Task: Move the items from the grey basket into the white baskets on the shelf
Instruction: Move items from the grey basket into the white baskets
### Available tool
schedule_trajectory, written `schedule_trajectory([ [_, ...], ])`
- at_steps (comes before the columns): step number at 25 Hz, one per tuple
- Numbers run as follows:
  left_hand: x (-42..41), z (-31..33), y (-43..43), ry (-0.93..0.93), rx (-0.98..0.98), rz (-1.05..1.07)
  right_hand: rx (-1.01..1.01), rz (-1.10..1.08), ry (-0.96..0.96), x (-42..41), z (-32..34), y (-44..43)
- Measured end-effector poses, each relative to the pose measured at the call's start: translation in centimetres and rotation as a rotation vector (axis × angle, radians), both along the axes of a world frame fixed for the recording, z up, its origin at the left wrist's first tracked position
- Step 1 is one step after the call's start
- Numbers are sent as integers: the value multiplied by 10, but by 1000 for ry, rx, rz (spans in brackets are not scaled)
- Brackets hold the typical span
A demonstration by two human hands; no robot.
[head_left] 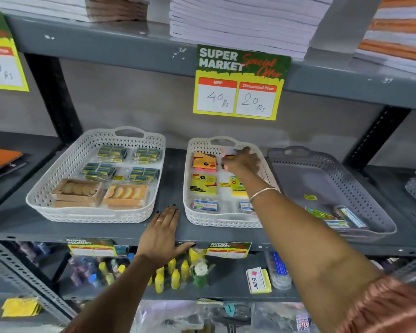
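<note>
Two white baskets stand on the middle shelf. The left white basket (46,203) holds packs of green boxes and two orange packs. The middle white basket (195,219) holds sticky-note packs. My right hand (240,161) reaches into its far right corner, fingers closed on a small pink and red pack (227,153). The grey basket (375,205) stands to the right with several small packs (341,217) at its near end. My left hand (162,233) lies flat and open on the shelf edge between the white baskets.
A yellow and green price sign (239,85) hangs from the shelf above. Stacks of paper (245,20) lie on the top shelf. Yellow bottles (175,277) and other stationery fill the shelf below. Black uprights (55,99) frame the bay.
</note>
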State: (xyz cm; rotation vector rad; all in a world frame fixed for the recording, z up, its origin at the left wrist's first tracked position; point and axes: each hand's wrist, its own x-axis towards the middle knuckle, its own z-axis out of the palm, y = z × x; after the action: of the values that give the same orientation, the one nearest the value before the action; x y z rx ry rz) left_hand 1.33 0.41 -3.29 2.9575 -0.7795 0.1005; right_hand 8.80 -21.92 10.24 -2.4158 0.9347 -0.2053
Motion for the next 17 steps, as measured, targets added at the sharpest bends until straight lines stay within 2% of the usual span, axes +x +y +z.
schedule_trajectory([
  [3,3,-2,0,6,-16,-1,-14,125,152,13,-37,43],
  [7,4,-2,0,9,-36,-6,-65,118,203,24,-66,63],
  [12,4,-5,0,-2,-37,-9,-69,54,166,29,-76,69],
  [17,1,-3,0,-21,-16,-16,-88,78,84,19,-50,48],
])
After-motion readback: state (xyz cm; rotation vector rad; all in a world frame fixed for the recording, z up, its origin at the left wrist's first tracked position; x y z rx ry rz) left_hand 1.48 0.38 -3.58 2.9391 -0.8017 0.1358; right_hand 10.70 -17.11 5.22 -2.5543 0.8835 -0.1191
